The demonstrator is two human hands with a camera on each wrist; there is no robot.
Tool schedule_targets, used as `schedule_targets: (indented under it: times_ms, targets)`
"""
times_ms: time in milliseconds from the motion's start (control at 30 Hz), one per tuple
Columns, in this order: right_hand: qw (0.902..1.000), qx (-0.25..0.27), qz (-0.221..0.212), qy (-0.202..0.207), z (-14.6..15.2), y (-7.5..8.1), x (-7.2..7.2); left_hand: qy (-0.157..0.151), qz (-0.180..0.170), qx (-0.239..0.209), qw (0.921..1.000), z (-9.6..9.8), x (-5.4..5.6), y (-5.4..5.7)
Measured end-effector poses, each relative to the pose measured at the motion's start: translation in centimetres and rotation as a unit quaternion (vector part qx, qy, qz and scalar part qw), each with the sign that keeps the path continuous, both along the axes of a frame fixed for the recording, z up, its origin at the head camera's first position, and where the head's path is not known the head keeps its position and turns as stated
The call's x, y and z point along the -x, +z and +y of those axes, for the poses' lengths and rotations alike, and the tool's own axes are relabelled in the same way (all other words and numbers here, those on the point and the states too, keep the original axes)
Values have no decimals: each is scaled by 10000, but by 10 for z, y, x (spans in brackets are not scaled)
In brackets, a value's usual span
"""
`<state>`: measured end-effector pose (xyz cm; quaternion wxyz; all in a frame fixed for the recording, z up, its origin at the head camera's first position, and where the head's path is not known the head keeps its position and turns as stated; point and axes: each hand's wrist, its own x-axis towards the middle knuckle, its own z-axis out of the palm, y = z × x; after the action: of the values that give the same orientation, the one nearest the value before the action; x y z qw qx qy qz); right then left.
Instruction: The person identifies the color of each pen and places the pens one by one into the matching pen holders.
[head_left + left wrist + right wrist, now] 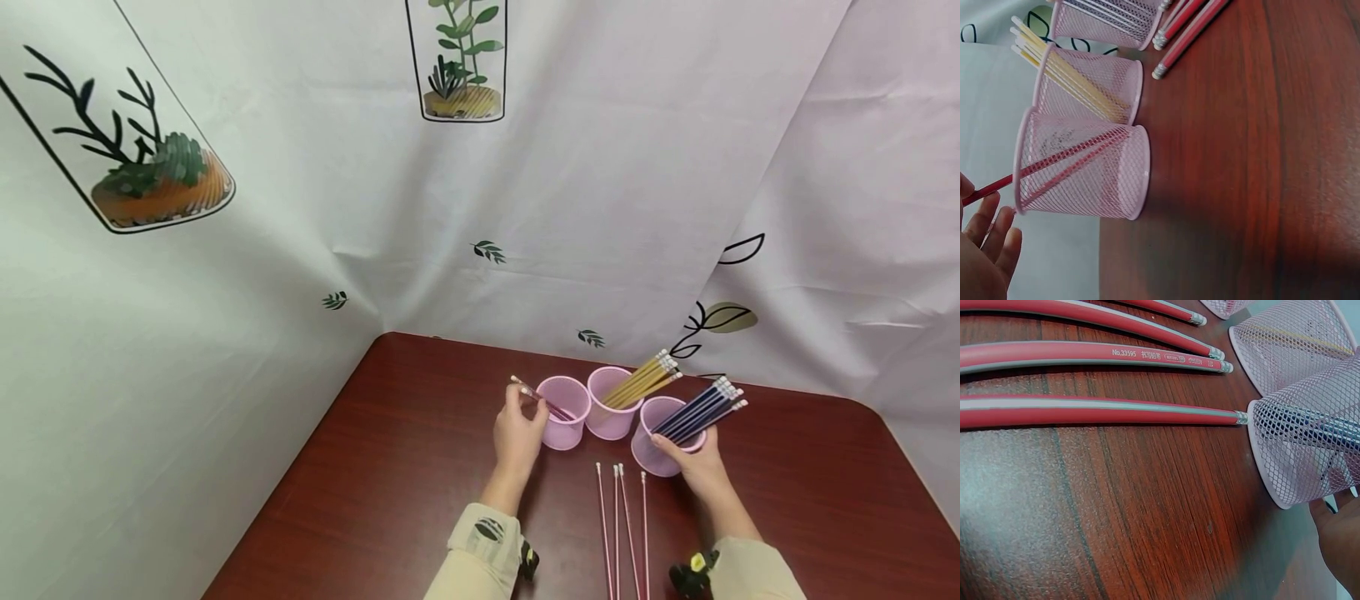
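Note:
My left hand (519, 433) pinches a red pencil (996, 187) by its eraser end, and the pencil slants down inside the left pink mesh pencil cup (562, 435). A second red pencil (1069, 175) leans in that cup, seen through the mesh in the left wrist view. With my right hand (707, 473) I grip the right pink mesh pencil cup (651, 450), thumb at its near rim; most of the fingers are hidden behind it. Dark blue pencils (697, 410) with white erasers lean to the right in this cup. Several red pencils (1097, 414) lie on the table between my forearms.
Between the two cups, slightly farther back, stands the middle pink mesh cup (609, 423) with yellow pencils (639, 383) leaning right. The dark red-brown table (390, 467) ends at a patterned cloth (600, 208) behind and a cloth on the left.

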<state>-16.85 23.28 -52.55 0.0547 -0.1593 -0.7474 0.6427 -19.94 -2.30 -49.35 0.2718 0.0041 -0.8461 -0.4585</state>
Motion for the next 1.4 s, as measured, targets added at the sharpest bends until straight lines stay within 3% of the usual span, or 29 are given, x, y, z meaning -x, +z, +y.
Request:
schedule_targets:
  times_ms: [533, 667, 800, 900, 1033, 1167, 1267, 1400]
  targets:
    - [10000, -41, 8, -6, 2, -1, 0, 98, -351, -105, 9993, -2, 1, -11]
    - [10000, -54, 5, -23, 1, -1, 1, 85, -459, -308, 9984, -2, 0, -10]
    - [10000, -47, -4, -16, 1, -1, 1, 260, -75, -834, 9961, 0, -1, -5]
    - [10000, -52, -8, -8, 1, 0, 0, 290, 660, -1022, 9922, 3, -2, 1]
    - [10000, -51, -12, 1, 2, 2, 1, 117, 1473, -699, 9865, 8, -5, 9]
    - [10000, -18, -7, -5, 2, 2, 1, -396, 1832, -25, 9823, 15, -6, 6]
    - [10000, -19, 18, -26, 1, 1, 1, -897, 1736, 603, 9789, 21, -9, -3]
    - [10000, -36, 3, -39, 0, 0, 1, -1308, 924, 1135, 9805, 26, -16, -15]
